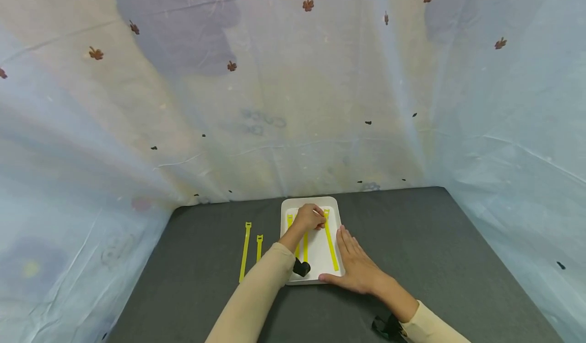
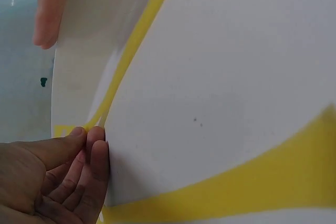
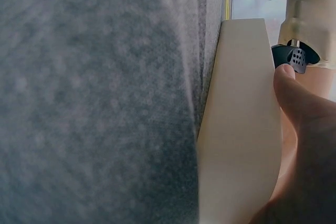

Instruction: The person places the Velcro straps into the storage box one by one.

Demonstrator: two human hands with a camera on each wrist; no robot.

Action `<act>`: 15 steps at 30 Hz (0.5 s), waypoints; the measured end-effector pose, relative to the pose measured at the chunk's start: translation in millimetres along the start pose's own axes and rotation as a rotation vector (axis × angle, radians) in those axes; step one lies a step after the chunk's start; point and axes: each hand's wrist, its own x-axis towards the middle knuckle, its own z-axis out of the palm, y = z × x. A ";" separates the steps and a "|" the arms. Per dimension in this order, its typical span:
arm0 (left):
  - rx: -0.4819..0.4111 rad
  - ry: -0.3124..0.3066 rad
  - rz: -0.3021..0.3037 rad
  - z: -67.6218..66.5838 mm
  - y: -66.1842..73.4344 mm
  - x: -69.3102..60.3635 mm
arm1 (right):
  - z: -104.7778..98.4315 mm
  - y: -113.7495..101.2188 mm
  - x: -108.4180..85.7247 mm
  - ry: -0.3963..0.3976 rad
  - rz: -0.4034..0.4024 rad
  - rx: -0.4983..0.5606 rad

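My left hand (image 1: 311,218) is over the white tray (image 1: 309,200), thumb and fingertips pinching a yellow cable tie (image 1: 331,246) near its slotted head. In the left wrist view this cable tie (image 2: 126,61) bends up from the pinch. My right hand (image 1: 359,269) lies against the tray's near right corner, fingers straight along the right side and thumb spread at the front edge. The right wrist view has the thumb (image 3: 294,90) on the rim above the tray's side wall (image 3: 241,119). Further yellow cable ties (image 1: 305,249) lie in the tray's left part, partly hidden by my left arm.
Left of the tray, two yellow cable ties (image 1: 245,251) lie on the dark grey tabletop (image 1: 206,266); my left sleeve covers part of one. A pale patterned plastic sheet (image 1: 293,104) hangs behind the table and along both sides.
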 end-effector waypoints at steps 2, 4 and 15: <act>-0.008 -0.003 -0.006 1.9 -0.5 1.8 | 0.1 0.2 0.0 -0.003 0.001 0.001; -0.015 -0.004 -0.009 3.5 0.6 1.7 | -0.1 -0.1 0.1 -0.002 0.001 0.006; 0.043 -0.002 0.009 8.6 0.5 0.2 | -0.9 -2.0 -0.8 -0.003 0.009 0.026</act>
